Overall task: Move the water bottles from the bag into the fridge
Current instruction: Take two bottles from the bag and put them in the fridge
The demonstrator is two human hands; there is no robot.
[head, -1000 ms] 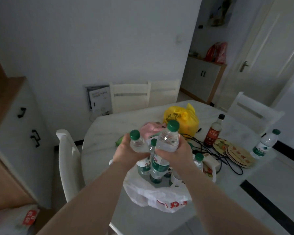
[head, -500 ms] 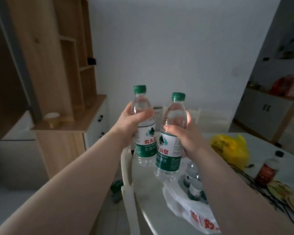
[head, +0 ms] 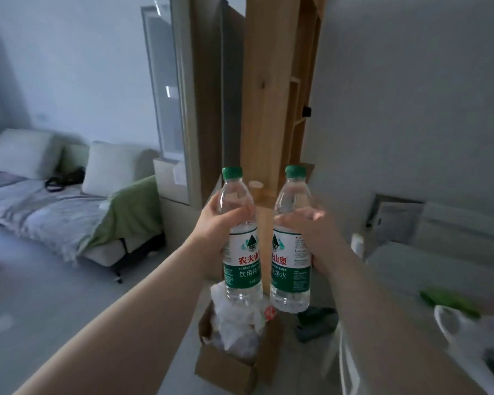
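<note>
Left hand: wrapped around the upper body of the left water bottle, thumb across the front just above the label, fingers hidden behind it.
Right hand: closed around the right water bottle at about the same height, fingers curling over the clear shoulder above the label; the fingertips are blurred.
Bottles: both upright, green caps on top, held side by side with a narrow gap between them; no surface supports them from below.
Below the grip: an open cardboard box stuffed with crumpled white plastic sits on the floor.
Beyond the grip: a tall wooden shelving unit stands straight ahead; just left of it is a pale, glossy panel that may be the fridge, though I cannot tell for sure.
Right of the grip: the table edge and the white bag at the frame's lower right.
Step in hand: carrying one pair of bottles away from the bag toward the fridge.
Next move: probably freeing one hand, or tucking both bottles into one, to pull the fridge door open before setting them inside.
</note>
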